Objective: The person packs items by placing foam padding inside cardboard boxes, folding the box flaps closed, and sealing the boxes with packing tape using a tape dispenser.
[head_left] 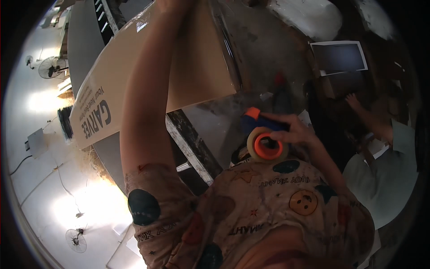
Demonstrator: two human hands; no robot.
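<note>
A large brown cardboard box (197, 76) with dark printing lies in front of me, with glossy clear tape along its far-left and right edges. My left arm reaches across it, and my left hand (172, 4) is at the box's far end, cut off by the upper edge of the view, its fingers hidden. Close to my body, my right hand (295, 130) is closed around a tape gun (264, 122) with a blue body and an orange tip. On the gun sits a roll of tape (256, 154) around an orange hub. It is held apart from the box.
Under the box runs a worn metal frame (192, 145). To the right, a co-worker's hand (354, 104) is near a dark panel with a white border (338, 58). White wrapped bundles (309, 18) lie at the far right. Wall fans (51, 67) are on the left.
</note>
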